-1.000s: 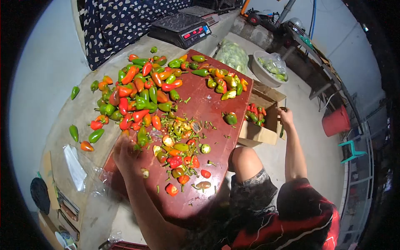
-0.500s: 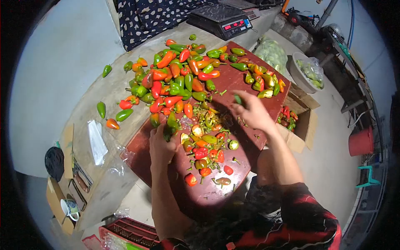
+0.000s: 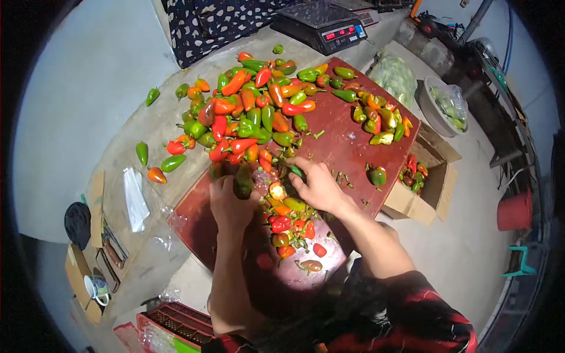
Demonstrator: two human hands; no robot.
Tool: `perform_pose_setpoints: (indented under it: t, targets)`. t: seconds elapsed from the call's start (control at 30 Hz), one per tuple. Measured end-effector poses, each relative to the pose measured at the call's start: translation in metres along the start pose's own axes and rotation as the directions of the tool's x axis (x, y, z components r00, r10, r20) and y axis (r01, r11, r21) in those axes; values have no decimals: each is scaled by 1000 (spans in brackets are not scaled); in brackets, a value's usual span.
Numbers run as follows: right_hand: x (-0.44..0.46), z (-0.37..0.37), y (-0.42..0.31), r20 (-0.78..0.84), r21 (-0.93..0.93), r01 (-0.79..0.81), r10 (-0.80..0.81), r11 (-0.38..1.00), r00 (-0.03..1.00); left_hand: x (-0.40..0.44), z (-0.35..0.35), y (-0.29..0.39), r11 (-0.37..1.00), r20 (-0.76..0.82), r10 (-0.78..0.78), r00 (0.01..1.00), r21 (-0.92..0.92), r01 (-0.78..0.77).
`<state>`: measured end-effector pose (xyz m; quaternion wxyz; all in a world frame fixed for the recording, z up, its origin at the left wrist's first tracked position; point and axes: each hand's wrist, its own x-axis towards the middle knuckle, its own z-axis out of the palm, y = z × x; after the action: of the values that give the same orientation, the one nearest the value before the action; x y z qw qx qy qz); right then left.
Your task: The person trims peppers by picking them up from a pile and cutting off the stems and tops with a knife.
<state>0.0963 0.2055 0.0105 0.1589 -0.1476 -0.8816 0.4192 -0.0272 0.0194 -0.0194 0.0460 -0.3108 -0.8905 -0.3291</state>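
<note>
The left hand has thumb and fingers closed about a dark green pepper, its long axis pointing away from the wearer, above the red tabletop, while just rightward the right hand clasps something green, perhaps a knife handle.

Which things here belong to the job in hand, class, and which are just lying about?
Seemingly part of the job:
dark green pepper in the left hand
small green object, unclear, in the right hand
pepper pile
open box holding peppers

Probably just lying about:
patterned mug
red bucket
red crate
</note>
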Motion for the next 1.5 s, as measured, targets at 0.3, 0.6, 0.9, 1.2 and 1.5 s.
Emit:
perform_pose_setpoints:
  t: [0.3,0.6,0.9,1.2,1.5]
  targets:
    - [3,12,-18,81,209,-65,49,976,996,2,-5,10,258,307,-37,951,-917,306]
    - [5,8,-30,101,33,0,-3,999,995,-4,4,26,570,52,-3,999,-821,45]
    - [13,10,-20,-25,-396,272,-306,877,952,-9,-4,30,623,164,134,977,-781,46]
    - [6,3,-27,13,-463,302,-334,834,943,-11,-15,40,523,117,152,981,-852,21]
    - [36,-25,22,-224,-577,93,-266,811,938,-21,-23,38,344,272,258,927,-922,176]
